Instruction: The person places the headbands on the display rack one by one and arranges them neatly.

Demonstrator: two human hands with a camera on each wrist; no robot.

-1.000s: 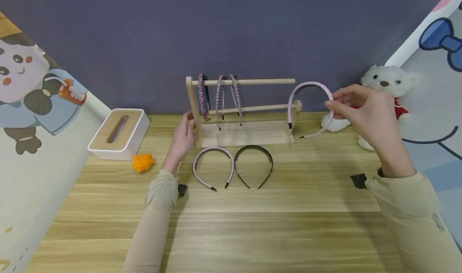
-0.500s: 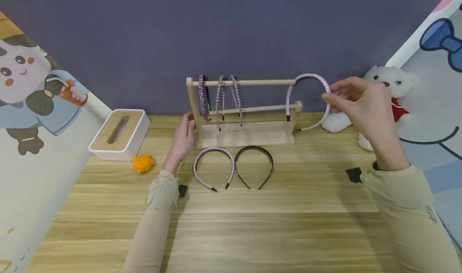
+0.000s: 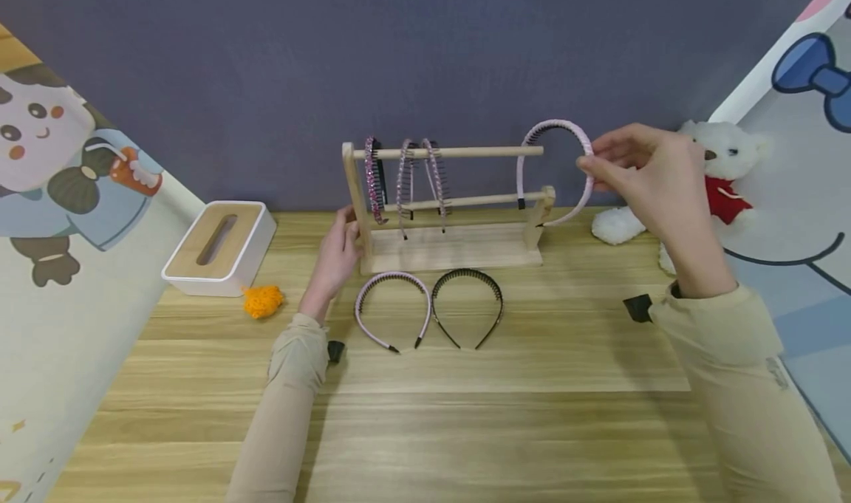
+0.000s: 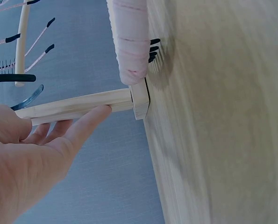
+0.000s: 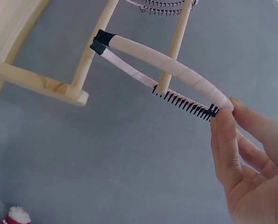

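One wood-grain tabletop (image 3: pixel 425 436) spreads before me, and on it stands a pale wooden rack with two horizontal bars (image 3: pixel 459 247). The person's left hand (image 3: pixel 336 256) touches its left upright (image 3: pixel 357 185), fingers extended rather than curled. The right hand (image 3: pixel 657 172) pinches a pale pink, wrapped headband with black teeth (image 5: pixel 185 74), its loop around the upper bar's (image 3: pixel 492 151) right tip. Three pinkish toothed headbands (image 3: pixel 401 185) hang further left; one pale pink headband (image 3: pixel 394 274) and one slim black headband (image 3: pixel 467 272) lie in front.

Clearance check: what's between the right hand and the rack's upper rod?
The pale pink headband, pinched by the right hand, spans that gap in the head view.
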